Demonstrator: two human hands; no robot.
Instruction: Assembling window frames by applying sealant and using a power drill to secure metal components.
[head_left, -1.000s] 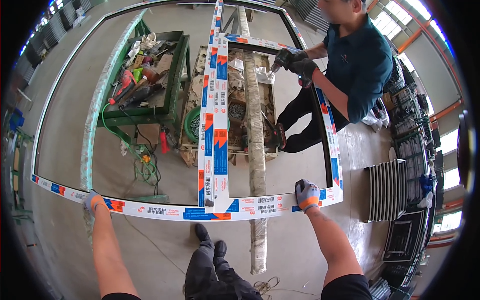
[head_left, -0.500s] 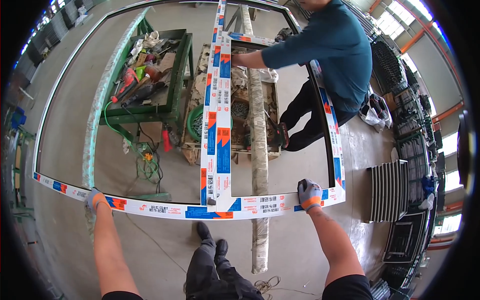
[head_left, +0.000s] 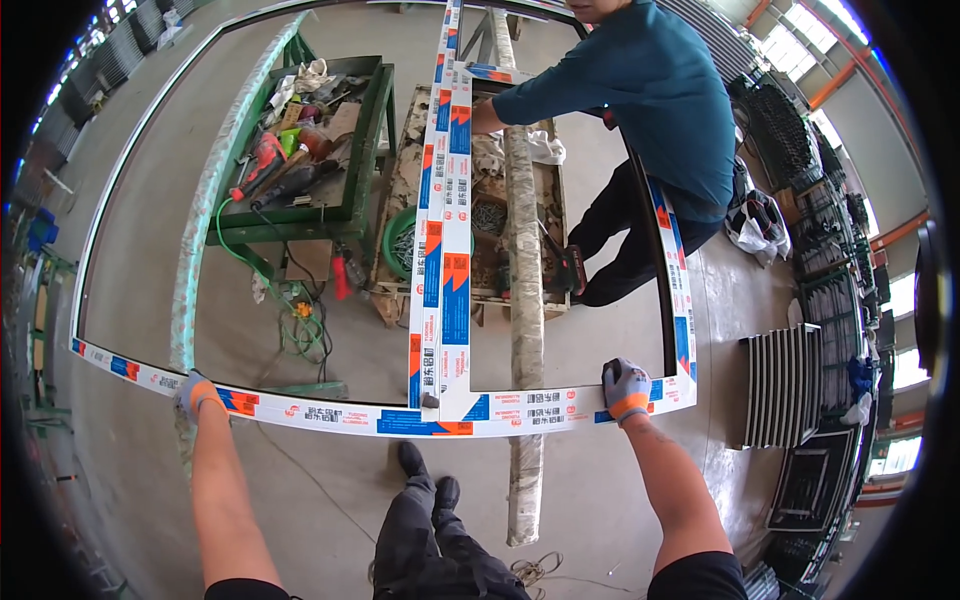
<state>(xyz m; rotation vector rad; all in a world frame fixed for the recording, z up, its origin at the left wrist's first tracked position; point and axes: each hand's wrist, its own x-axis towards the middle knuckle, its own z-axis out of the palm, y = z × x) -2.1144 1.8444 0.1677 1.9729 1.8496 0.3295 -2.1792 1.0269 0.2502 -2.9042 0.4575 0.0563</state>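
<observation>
A large window frame (head_left: 345, 416) of white aluminium profiles, covered in printed blue and orange film, lies across two padded supports. My left hand (head_left: 196, 393), in a grey and orange glove, grips its near bar beside the left support (head_left: 190, 270). On the same bar, close to the near right corner, my right hand (head_left: 626, 388) is closed over the profile in a matching glove. Between my hands, a small dark piece (head_left: 430, 401) sits at the joint of the middle bar. Across the frame, a co-worker (head_left: 640, 90) reaches one hand to the middle bar.
A green tool bench (head_left: 350, 205) with several tools stands beyond the left support. Under the frame are a green basin (head_left: 400, 245) of screws, a wooden box (head_left: 395, 290) and a cordless drill (head_left: 574, 270). The right support (head_left: 525, 480) extends towards me. Stacked profiles (head_left: 780, 385) stand at right.
The frame and surroundings appear shifted slightly right in view. The co-worker's body leans further left over the frame. Both my hands keep their hold on the near bar.
</observation>
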